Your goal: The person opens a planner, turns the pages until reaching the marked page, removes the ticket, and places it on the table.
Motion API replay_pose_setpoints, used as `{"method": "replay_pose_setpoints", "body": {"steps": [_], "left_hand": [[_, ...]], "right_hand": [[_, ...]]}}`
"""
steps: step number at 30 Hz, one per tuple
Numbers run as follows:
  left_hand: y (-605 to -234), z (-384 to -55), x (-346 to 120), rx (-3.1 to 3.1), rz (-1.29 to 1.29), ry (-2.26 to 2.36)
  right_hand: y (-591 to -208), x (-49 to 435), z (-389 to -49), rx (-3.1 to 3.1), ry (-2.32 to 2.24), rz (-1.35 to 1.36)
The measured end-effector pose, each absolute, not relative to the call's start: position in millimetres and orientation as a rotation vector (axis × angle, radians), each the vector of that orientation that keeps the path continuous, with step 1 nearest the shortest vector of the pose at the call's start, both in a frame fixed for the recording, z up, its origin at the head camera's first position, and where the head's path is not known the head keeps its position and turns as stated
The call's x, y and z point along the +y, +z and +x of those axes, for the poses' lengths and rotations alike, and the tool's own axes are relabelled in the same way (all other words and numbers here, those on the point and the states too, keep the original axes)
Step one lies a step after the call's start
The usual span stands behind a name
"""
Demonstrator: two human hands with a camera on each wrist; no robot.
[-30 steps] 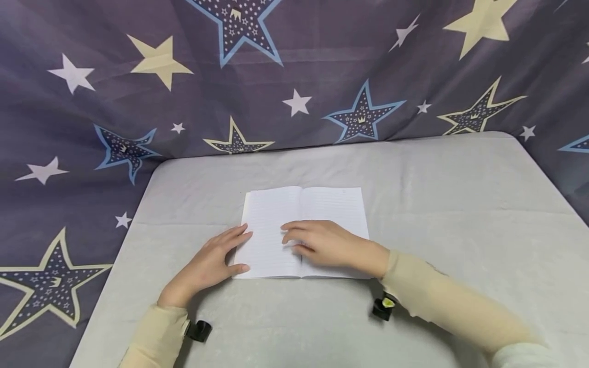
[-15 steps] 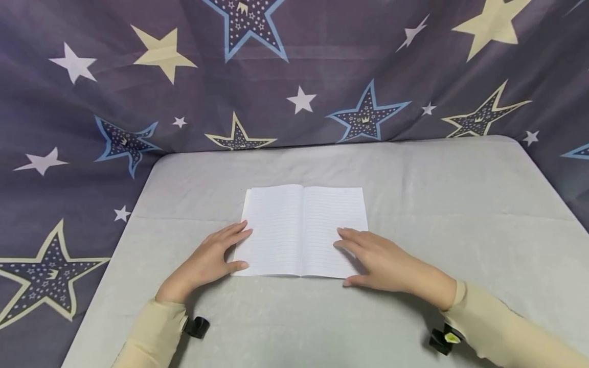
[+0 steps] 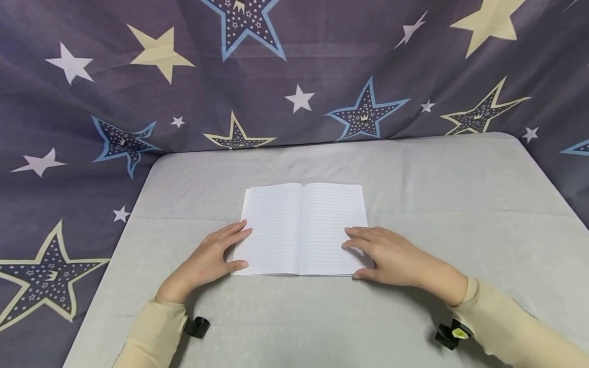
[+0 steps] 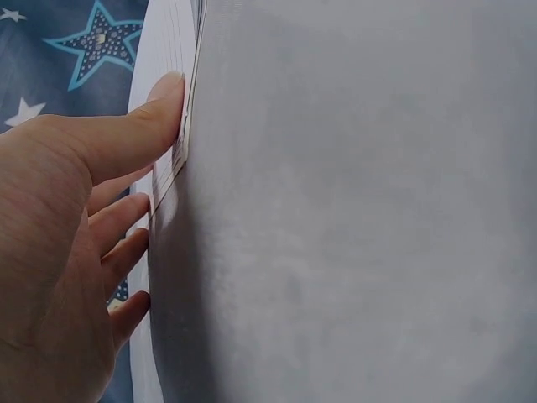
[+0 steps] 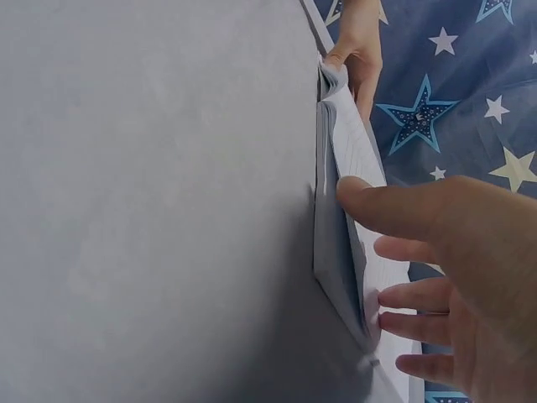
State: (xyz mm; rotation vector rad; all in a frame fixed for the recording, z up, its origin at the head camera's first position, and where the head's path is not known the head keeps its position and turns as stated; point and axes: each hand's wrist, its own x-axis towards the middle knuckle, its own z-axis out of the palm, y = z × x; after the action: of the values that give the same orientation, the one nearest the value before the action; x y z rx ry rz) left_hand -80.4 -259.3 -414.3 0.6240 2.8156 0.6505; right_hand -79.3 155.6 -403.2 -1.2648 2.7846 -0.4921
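Observation:
An open notebook [image 3: 276,230] with white ruled pages lies flat on the grey-covered table, its spine running away from me. At its left edge rests my left hand [image 3: 207,263], fingers spread and thumb lying on the left page near the bottom corner; the left wrist view shows that thumb [image 4: 138,138] on the paper. My right hand [image 3: 395,258] is at the right edge, its fingers loosely extended over the page and the thumb by the lower corner. From the right wrist, the right-hand pages [image 5: 357,155] stand slightly raised over the part beneath, with the thumb touching or close to them.
The grey cloth [image 3: 294,322] covers the table around the notebook. A dark star-patterned curtain [image 3: 303,61] hangs along the back and sides. Black wrist cameras [image 3: 199,327] are strapped at both sleeves.
My right hand has moved from over the notebook's middle to its right edge, uncovering the spine and right page. The left hand has stayed at the left edge.

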Motion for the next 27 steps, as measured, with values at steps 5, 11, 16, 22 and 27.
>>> {"method": "replay_pose_setpoints", "body": {"steps": [5,11,16,22,27], "left_hand": [[-414.9,-80.3,-260.0,2.812,0.616,0.658],[-414.9,-79.5,-261.0,2.811,0.614,0.663],[-414.4,-79.2,-260.6,2.812,0.619,0.668],[-415.5,-79.5,-260.6,2.814,0.621,0.666],[-416.8,-79.4,-261.0,2.814,0.615,0.669]], "right_hand": [[-402.6,154.9,-77.8,2.778,-0.477,-1.323],[-405.2,153.8,-78.5,2.838,-0.546,-1.571],[-409.7,151.8,-82.4,2.898,-0.61,-1.726],[-410.6,150.7,-83.9,2.898,-0.605,-1.752],[-409.1,150.1,-80.6,2.94,-0.629,-1.74]]}}
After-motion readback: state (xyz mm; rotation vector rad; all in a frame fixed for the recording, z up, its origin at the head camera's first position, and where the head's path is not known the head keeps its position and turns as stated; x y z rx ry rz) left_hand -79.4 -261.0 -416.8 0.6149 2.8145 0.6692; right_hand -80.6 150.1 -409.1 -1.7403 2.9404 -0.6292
